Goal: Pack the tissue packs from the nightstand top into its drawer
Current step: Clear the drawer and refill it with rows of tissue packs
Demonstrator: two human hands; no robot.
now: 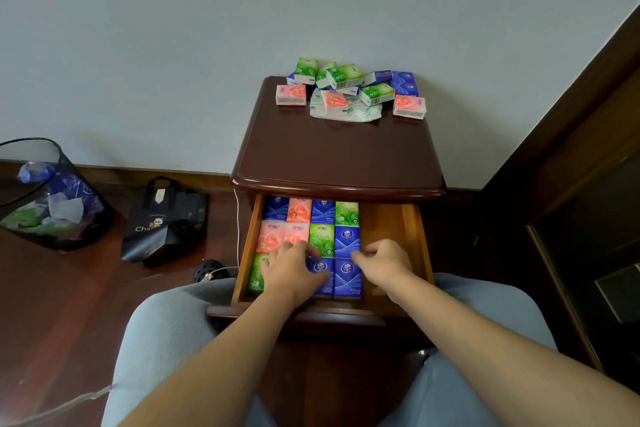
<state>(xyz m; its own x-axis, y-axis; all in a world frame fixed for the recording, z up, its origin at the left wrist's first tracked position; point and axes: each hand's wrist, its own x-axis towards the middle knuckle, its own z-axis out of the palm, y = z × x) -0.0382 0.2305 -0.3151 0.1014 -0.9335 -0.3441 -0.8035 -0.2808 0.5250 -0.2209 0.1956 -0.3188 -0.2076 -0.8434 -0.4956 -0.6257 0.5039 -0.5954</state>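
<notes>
— How far along are you?

— Roughly half, I'd judge. Starting at the left of the open drawer (408,229): three rows of packs lie flat, four across, filling the left and middle. Back row reads blue, pink, blue, green; the middle row is two pink, a green, a blue; in the front row I can make out a green pack (257,272) on the left and two blue ones, with my left hand hiding the rest.

— What is that hand doing?

— My left hand (294,269) lies palm down over the front row, fingers (289,248) spread and fairly straight, pressing the packs flat, not gripping any. I think I am squaring the row up.

— And the other?

— My right hand (382,260) sits just right of the grid, fingers curled in against the edge of the front blue pack (347,279). It looks like a nudge or a pinch at that edge; I cannot tell which.

— Any room left?

— Yes, a bare strip of drawer floor runs down the right side, enough for another column by my guess.

— What is still out?

— A loose heap of tissue packs (349,88) at the back of the nightstand top (339,152), against the wall: green, blue and pink, about ten or so, some leaning on each other, with a crumpled plastic wrapper (346,111) under the middle ones. All of those still have to come down.
</notes>
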